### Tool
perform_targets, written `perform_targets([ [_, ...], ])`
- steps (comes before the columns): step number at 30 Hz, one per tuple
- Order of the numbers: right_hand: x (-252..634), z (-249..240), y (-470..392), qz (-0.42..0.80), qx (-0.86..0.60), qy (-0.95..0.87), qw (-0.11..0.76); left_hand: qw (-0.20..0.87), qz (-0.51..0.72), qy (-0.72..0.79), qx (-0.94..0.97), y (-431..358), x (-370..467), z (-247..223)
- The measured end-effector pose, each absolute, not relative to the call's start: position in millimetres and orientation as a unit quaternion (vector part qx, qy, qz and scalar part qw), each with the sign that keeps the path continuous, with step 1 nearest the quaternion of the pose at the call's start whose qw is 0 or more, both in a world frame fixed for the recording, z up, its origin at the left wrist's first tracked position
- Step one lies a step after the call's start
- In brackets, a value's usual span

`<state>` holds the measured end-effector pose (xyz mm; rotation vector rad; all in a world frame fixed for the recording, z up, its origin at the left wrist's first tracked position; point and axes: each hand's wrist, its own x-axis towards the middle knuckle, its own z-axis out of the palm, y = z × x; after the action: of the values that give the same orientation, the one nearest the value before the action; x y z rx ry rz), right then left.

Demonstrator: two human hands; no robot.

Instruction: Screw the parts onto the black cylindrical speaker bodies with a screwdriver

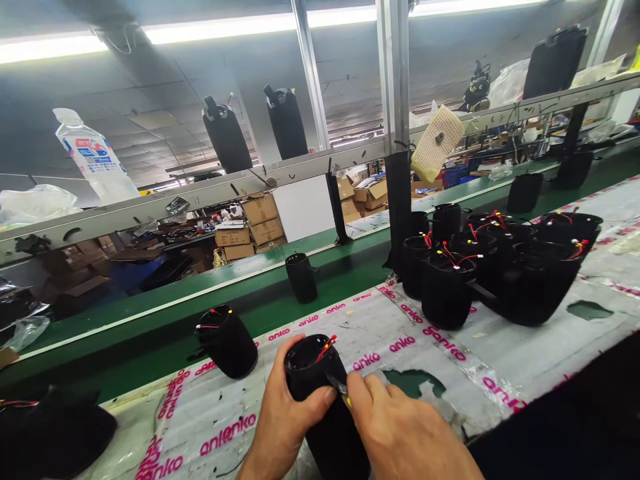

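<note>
A black cylindrical housing [330,433], open at the top with red and black wires showing inside its rim, stands tilted in front of me. My left hand [287,407] is wrapped around its upper left side, thumb across the front. My right hand [390,413] is closed on a small knife [337,383], whose grey blade meets the housing just below the rim. A bit of yellow shows by the fingers; most of the handle is hidden. Left of my hands, a similar housing with wires [230,340] stands at the table edge.
Several wired black housings [447,293] crowd the right of the printed, torn table covering [225,433]. Behind runs a green conveyor [175,347] carrying another housing [301,277]. Above is a metal rail [310,163] bearing a bottle [93,157]. A dark object [55,433] lies at left.
</note>
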<state>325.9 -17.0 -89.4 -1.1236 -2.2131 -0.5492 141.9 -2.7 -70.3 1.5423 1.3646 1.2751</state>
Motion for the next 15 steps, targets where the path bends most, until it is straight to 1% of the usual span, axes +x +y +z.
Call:
perform_targets([
  [4,323,-94,-16,-0.174,-0.443,-0.824,0.308,0.36,0.503,0.521,0.588,-1,141,-69],
  [7,323,-100,-18,-0.138,-0.421,-0.823,0.356,0.39,0.518,0.503,0.572,-3,142,-67],
  [9,325,-104,-21,-0.14,-0.419,-0.812,0.383,0.402,0.516,0.492,0.574,-3,144,-66],
  [13,333,-112,-30,-0.163,-0.42,-0.789,0.418,0.386,0.544,0.536,0.516,1,142,-69],
  [15,341,-119,-32,-0.149,-0.417,-0.787,0.429,0.378,0.56,0.557,0.483,2,140,-71],
])
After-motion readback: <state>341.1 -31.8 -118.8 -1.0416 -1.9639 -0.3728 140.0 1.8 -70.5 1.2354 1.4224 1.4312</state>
